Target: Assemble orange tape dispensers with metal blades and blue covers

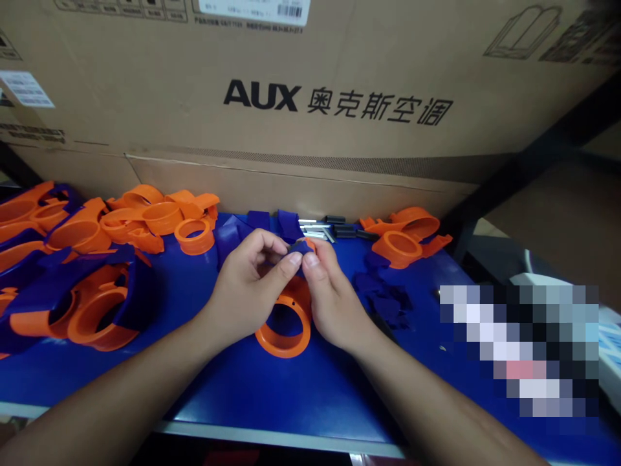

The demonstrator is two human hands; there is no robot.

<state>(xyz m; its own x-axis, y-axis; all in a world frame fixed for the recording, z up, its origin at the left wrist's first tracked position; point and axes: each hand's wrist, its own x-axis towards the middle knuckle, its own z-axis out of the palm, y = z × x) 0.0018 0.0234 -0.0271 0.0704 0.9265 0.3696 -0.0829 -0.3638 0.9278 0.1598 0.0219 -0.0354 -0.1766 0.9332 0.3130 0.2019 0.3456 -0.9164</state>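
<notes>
My left hand (255,285) and my right hand (337,301) meet at the middle of the table, thumbs close together. Between the fingertips is a small dark blue plastic piece (299,248), pinched by my left thumb and fingers. An orange tip (309,244) shows beside it, under my right fingers. Just below the hands an orange plastic part with a round ring (284,353) stands over the blue surface. My hands cover its upper portion, so whether the orange tip belongs to it is hidden.
Orange ring parts (162,219), some joined to dark blue covers (53,291), pile up at left. Metal pins (315,230) and black tubes (344,231) lie behind my hands. Small dark blue pieces (388,298) and more orange parts (398,249) are at right. A cardboard box (339,58) walls off the back.
</notes>
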